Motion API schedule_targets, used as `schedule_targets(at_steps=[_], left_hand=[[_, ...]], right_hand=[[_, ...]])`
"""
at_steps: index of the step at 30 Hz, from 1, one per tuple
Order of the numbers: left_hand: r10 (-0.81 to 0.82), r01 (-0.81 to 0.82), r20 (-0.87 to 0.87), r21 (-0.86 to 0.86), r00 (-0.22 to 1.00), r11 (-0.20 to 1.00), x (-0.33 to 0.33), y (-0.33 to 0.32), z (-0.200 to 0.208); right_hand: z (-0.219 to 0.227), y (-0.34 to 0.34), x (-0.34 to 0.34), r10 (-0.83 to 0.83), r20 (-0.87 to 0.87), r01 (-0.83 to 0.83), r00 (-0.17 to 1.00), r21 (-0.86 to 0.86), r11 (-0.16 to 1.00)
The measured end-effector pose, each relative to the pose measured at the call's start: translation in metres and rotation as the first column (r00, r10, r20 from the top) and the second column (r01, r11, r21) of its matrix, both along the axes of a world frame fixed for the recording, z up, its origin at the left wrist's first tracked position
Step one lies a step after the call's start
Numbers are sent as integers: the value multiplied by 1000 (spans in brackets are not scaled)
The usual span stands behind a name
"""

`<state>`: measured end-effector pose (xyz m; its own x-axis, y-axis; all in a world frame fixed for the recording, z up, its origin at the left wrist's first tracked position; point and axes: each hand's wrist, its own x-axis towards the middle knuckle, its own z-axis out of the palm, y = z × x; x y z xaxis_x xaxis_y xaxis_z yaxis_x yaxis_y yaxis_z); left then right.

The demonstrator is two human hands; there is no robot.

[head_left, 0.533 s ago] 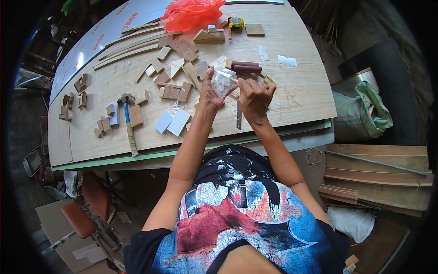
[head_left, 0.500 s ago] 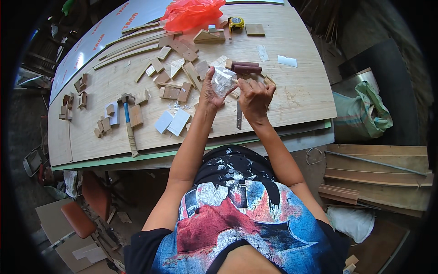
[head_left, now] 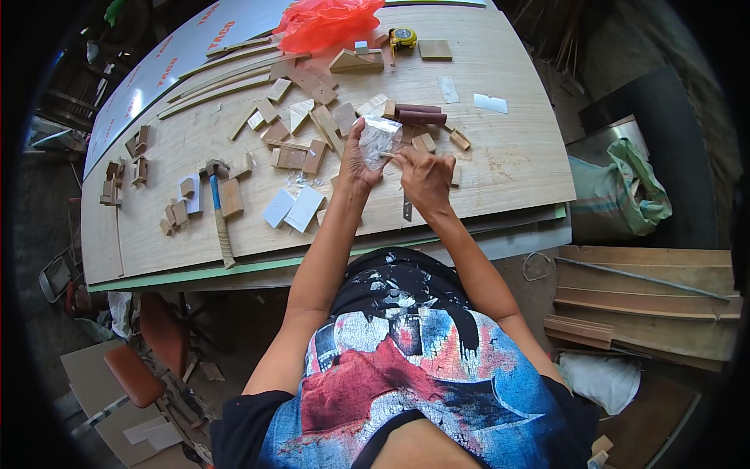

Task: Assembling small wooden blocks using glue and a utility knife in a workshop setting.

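Note:
My left hand (head_left: 358,166) is closed round a small clear plastic bag (head_left: 380,137) with white stuff in it, held above the table. My right hand (head_left: 426,180) pinches a thin pale stick (head_left: 388,155), its tip against the lower part of the bag; whether the tip is inside cannot be made out. Beneath the hands lies a dark metal ruler (head_left: 407,208), partly hidden. Two white square pieces (head_left: 303,209) lie left of my left forearm. Beyond the bag is a dark red cylinder (head_left: 422,116), near several small wooden blocks (head_left: 423,143).
A claw hammer (head_left: 221,219) lies on the wooden table (head_left: 516,156) at left, among wood offcuts. Toward the far edge are a red plastic bag (head_left: 328,23), a yellow tape measure (head_left: 403,37) and long wooden strips (head_left: 226,82). A green sack (head_left: 625,191) stands at right.
My right hand has shifted slightly left and down, bringing the stick lower across the bag. The bag has turned a little in my left hand, and wooden blocks behind my right hand now show.

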<state>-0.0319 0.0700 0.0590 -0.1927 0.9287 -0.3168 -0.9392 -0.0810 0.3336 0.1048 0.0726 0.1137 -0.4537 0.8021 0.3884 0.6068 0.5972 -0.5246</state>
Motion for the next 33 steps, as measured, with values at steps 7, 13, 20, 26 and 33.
schedule_targets(at_steps=[7, 13, 20, 26, 33], left_hand=[[48, -58, -81, -130, 996, 990, 6, 1, 15], [20, -28, -64, -120, 998, 992, 4, 0, 16], [80, -91, -82, -146, 993, 985, 3, -3, 10], [46, -51, -40, -139, 998, 989, 6, -3, 5], [9, -8, 11, -111, 1000, 994, 8, -3, 0]], right_hand=[[0, 8, 2, -59, -118, 72, 991, 114, 991], [-6, 20, 5, -94, 40, 75, 995, 344, 936], [-14, 18, 11, -22, 76, -8, 997, 371, 929], [-21, 12, 9, 22, 13, -25, 1000, 315, 949], [-26, 6, 13, 20, -16, -18, 1000, 124, 992]])
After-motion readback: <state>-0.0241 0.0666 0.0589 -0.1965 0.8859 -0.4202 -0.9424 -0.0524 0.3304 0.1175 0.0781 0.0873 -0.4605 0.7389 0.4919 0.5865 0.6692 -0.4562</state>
